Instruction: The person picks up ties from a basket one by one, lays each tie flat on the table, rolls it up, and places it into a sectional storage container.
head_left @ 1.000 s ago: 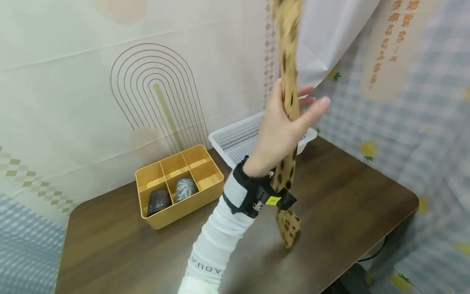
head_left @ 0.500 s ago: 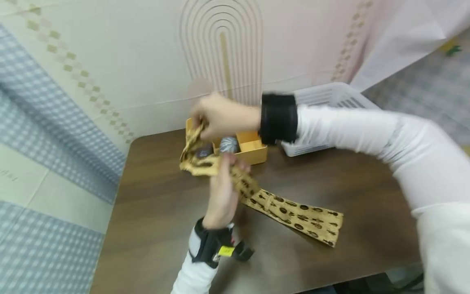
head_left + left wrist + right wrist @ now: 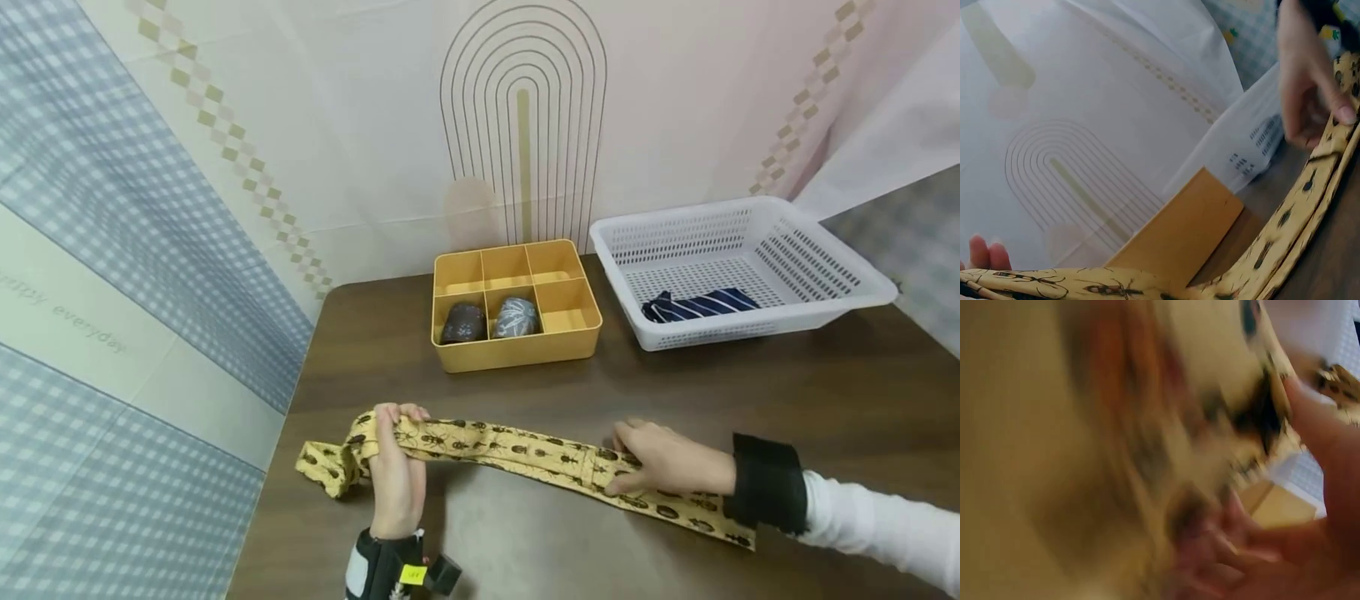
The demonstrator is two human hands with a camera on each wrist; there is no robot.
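Tie [image 3: 517, 450], yellow with insect print, lies stretched along the table [image 3: 825, 392] front. The left hand [image 3: 396, 475] grips its bunched end, fingers curled over; the right hand [image 3: 663, 460] pinches it further along. Behind stand a yellow box [image 3: 517, 350] holding two rolls and a white basket [image 3: 840, 275] with a striped tie [image 3: 697, 304]. The left wrist view shows the tie's [image 3: 1285, 219] folded edge; the right wrist view is blurred.

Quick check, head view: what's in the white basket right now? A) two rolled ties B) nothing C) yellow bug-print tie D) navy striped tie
D: a navy striped tie lies in the white basket; the yellow tie is on the table, between both hands.
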